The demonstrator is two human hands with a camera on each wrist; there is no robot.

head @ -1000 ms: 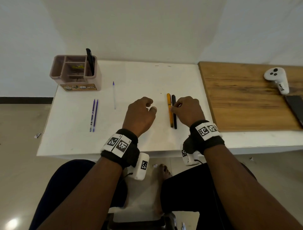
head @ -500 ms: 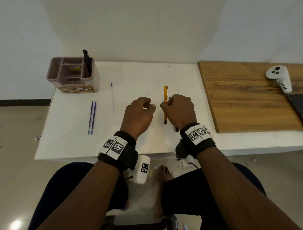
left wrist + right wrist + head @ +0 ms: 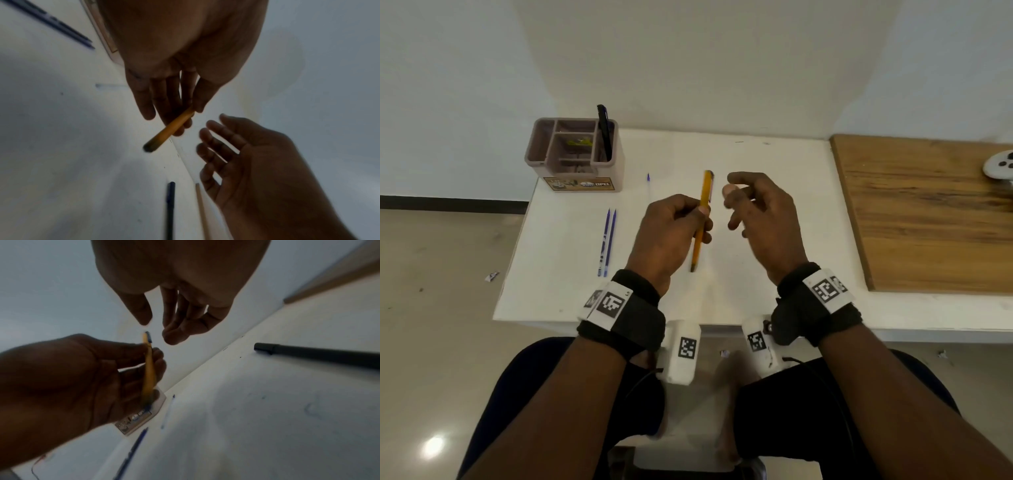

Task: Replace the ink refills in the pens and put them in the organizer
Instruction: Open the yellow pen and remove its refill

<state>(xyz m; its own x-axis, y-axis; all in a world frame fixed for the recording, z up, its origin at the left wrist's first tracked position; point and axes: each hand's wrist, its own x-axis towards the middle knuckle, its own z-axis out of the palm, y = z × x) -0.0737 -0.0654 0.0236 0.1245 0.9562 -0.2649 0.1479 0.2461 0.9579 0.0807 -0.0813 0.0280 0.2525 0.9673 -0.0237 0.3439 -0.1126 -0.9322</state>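
Note:
My left hand (image 3: 690,219) grips a yellow pen (image 3: 702,219) by its middle, held upright and a little tilted above the white table (image 3: 774,164). The left wrist view shows this yellow pen (image 3: 170,129) pinched between thumb and fingers. Just right of the pen, my right hand (image 3: 736,192) hovers open and holds nothing. A black pen (image 3: 318,353) lies on the table under my right hand, hidden in the head view. The pink organizer (image 3: 575,171) stands at the back left with one black pen (image 3: 604,133) upright in it.
Two blue refills (image 3: 607,240) lie side by side left of my hands. A clear refill (image 3: 649,192) lies nearer the organizer. A wooden board (image 3: 928,212) covers the table's right part, with a white controller (image 3: 1000,169) on it.
The yellow pen came up off the table in my right hand and passed to my left hand. My right hand let go and opened. The black pen stayed on the table.

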